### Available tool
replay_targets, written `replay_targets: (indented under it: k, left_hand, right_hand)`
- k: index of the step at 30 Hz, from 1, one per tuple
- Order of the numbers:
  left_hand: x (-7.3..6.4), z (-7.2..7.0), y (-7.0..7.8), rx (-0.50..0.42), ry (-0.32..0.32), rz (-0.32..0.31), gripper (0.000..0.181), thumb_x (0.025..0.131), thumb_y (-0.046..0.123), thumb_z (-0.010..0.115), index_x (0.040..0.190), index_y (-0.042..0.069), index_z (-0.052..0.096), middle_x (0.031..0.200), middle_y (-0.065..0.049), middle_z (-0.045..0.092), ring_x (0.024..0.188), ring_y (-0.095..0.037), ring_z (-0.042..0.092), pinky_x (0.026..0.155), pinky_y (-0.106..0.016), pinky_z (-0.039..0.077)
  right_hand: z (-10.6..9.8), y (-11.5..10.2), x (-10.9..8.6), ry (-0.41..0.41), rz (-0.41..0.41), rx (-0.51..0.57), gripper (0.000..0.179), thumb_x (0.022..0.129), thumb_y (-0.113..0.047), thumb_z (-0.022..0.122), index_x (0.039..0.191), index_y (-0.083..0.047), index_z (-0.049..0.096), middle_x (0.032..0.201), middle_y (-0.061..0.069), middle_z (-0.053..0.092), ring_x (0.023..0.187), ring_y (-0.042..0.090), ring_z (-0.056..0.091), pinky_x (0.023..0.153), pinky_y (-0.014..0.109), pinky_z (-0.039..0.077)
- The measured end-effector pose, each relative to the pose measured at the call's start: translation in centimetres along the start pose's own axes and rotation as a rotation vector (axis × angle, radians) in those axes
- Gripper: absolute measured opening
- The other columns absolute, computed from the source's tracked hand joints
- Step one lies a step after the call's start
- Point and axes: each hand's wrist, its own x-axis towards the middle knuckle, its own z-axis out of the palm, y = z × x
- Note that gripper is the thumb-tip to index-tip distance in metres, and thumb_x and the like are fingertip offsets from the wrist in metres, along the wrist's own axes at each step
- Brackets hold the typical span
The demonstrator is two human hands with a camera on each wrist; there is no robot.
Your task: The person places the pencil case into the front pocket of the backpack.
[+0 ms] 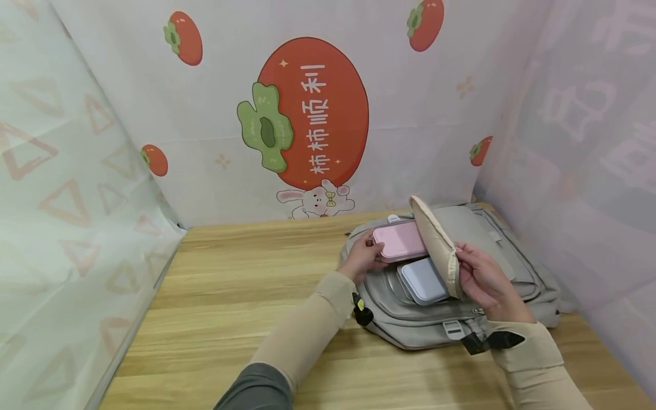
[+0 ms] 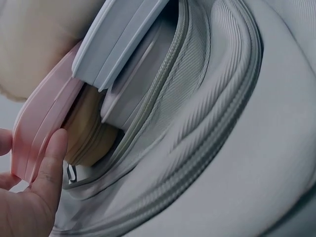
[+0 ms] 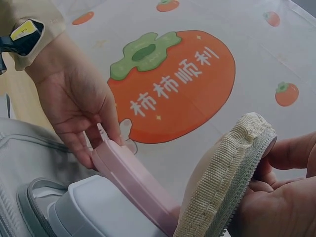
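A grey backpack (image 1: 410, 336) lies flat on the table with its zippered pocket open. My left hand (image 1: 365, 257) pinches the near end of a pink case (image 1: 402, 240) between thumb and fingers, at the pocket's mouth. Next to the pink case, a pale blue-grey case (image 1: 424, 280) sticks partway out of the pocket. Another greyish case (image 2: 131, 81) and a brown-yellow item (image 2: 91, 126) show below it in the left wrist view. My right hand (image 1: 484, 276) grips the edge of the pocket's beige-lined flap (image 1: 435, 239), holding it raised. The far ends of both upper cases are hidden behind the flap.
The backpack rests toward the right side of a wooden table (image 1: 230, 296). A printed cloth backdrop (image 1: 215, 125) rises behind the table, and further cloth walls stand at left and right. A white strap buckle (image 1: 453, 330) lies at the backpack's near edge.
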Motion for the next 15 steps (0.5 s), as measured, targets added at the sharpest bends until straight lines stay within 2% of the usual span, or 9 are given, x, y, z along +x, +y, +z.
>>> replay_targets:
  k: [4, 9, 15]
  left_hand:
    - [0.3, 0.7, -0.2, 0.007, -0.008, 0.014, 0.057, 0.107, 0.004, 0.053, 0.161, 0.013, 0.037, 0.102, -0.011, 0.049, 0.078, -0.018, 0.06, 0.073, -0.035, 0.062]
    - [0.6, 1.5, -0.4, -0.01, -0.005, 0.014, 0.061, 0.106, 0.003, 0.054, 0.163, 0.009, 0.032, 0.105, -0.012, 0.052, 0.076, -0.018, 0.061, 0.071, -0.034, 0.063]
    - [0.8, 2.2, -0.3, -0.029, 0.022, -0.001, 0.064, 0.104, 0.001, 0.057, 0.162, 0.005, 0.03, 0.126, -0.018, 0.056, 0.079, -0.021, 0.065, 0.069, -0.035, 0.063]
  right_hand:
    - [0.0, -0.1, 0.0, 0.011, 0.014, -0.014, 0.029, 0.113, -0.004, 0.034, 0.114, -0.001, 0.063, 0.114, 0.009, 0.067, 0.105, 0.013, 0.065, 0.088, 0.023, 0.054]
    - [0.0, 0.0, 0.1, 0.011, 0.015, -0.032, 0.028, 0.113, -0.004, 0.034, 0.114, -0.002, 0.063, 0.115, 0.008, 0.066, 0.106, 0.013, 0.065, 0.088, 0.023, 0.054]
    - [0.0, 0.3, 0.2, -0.013, -0.001, -0.004, 0.03, 0.112, -0.002, 0.033, 0.113, 0.0, 0.063, 0.114, 0.01, 0.067, 0.106, 0.014, 0.065, 0.089, 0.023, 0.054]
